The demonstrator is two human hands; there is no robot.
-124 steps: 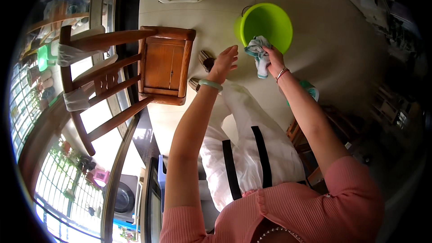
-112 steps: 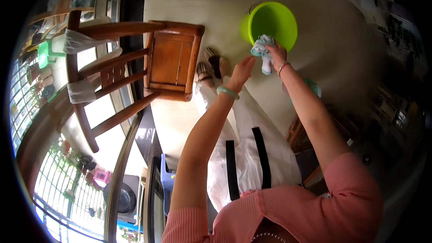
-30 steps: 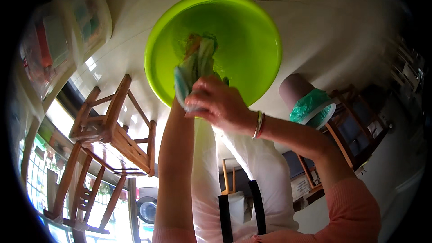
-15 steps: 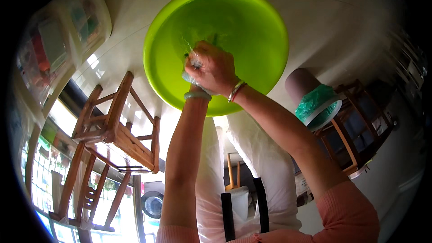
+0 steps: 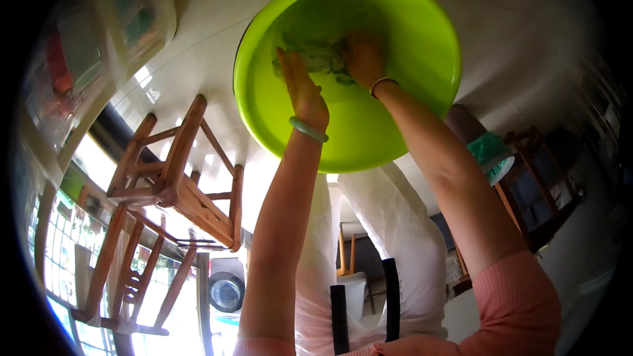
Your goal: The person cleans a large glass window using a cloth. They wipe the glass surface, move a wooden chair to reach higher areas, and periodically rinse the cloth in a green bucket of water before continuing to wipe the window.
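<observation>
A large bright green basin [image 5: 422, 92] fills the upper middle of the view, on a pale floor. Both my hands are inside it. My left hand [image 5: 300, 89], with a green bangle on the wrist, lies flat with its fingers stretched beside a wet greenish cloth [image 5: 316, 59]. My right hand [image 5: 362, 59], with a thin bracelet, presses down on the cloth at the basin's bottom. The cloth is partly hidden under the right hand and blurred.
A wooden chair [image 5: 178, 178] stands to the left of the basin. A clear plastic box [image 5: 112, 33] sits at the upper left. A brown bin with a green bag [image 5: 484, 145] and a dark wooden stand [image 5: 534, 178] are on the right.
The cloth, held up over the basin a second ago, is now down in it. Both hands have gone lower into the basin, and the view has come closer.
</observation>
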